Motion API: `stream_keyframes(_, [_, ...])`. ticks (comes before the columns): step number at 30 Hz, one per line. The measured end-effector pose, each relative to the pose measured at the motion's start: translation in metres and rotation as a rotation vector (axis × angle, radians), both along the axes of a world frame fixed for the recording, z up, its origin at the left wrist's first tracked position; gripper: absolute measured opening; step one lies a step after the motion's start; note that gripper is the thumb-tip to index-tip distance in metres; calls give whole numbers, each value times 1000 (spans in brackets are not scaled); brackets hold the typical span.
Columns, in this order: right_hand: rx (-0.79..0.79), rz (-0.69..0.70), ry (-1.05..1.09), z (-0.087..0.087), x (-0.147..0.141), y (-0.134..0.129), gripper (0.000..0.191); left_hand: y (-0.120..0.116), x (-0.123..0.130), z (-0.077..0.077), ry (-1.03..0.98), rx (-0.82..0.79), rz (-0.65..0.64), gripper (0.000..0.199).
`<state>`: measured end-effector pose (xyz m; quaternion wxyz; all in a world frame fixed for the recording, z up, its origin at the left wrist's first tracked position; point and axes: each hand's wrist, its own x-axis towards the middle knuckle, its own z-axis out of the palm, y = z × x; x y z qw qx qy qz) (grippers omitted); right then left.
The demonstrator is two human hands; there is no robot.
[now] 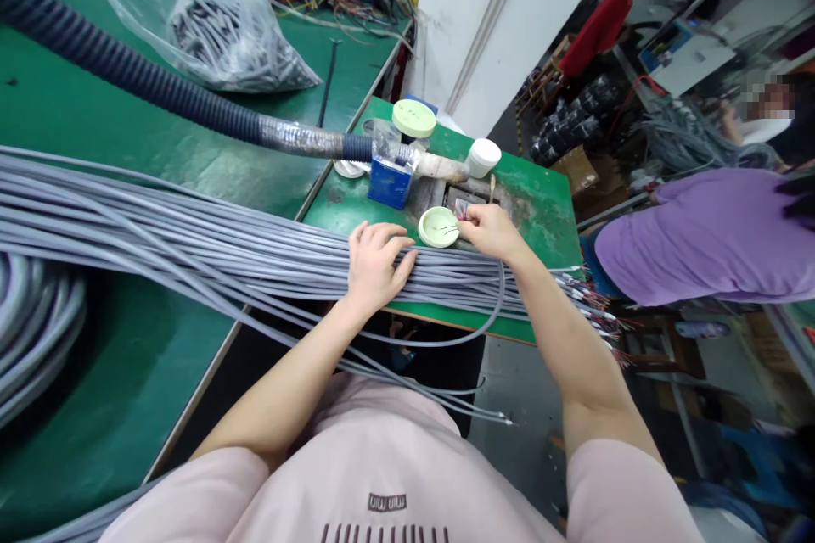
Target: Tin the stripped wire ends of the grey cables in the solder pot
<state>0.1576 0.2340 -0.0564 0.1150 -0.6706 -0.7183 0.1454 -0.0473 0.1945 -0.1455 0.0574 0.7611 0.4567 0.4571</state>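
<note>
Left hand [375, 265] wide open and flat, fingers spread, resting on a long bundle of gray cables [255, 250]. Smooth round cables, side by side like thick noodles, lying across a small green bench [541, 221] and hanging past its edge. Tiny red-tipped wires [598, 318] poking out at the far right end of the bundle.

Right hand [490, 231] narrow, finger and thumb in a tight pinch on a few thin wire ends [459, 216], too small to see well. Just under the pinch, a round pale green dish [438, 227] with a smooth, shiny inside. Just behind it, a dark square hole [459, 197] in a rough, stained patch of the bench.

Close by, a blue box [390, 185] with a clear plastic cup [385, 140] on top, a pale green lid [413, 118], and a white cap [484, 157]. Above them, a black bumpy hose [127, 76] wrapped in shiny tape [296, 138] at one end.

Farther off, on a bigger green table [191, 161], a clear bag [222, 34] of dark cable bits. At the lower left, a big coil of gray cable [38, 331]. To the right, a person in a purple shirt [694, 237], bent over.
</note>
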Motion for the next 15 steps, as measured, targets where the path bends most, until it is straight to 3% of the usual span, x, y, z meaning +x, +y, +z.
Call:
stream_keyframes(7, [-80, 133, -354, -9, -21, 19, 21, -1, 1, 3, -6, -37, -25, 9])
stream_keyframes(15, [-103, 165, -544, -14, -32, 21, 29, -1, 1, 4, -14, -40, -35, 9])
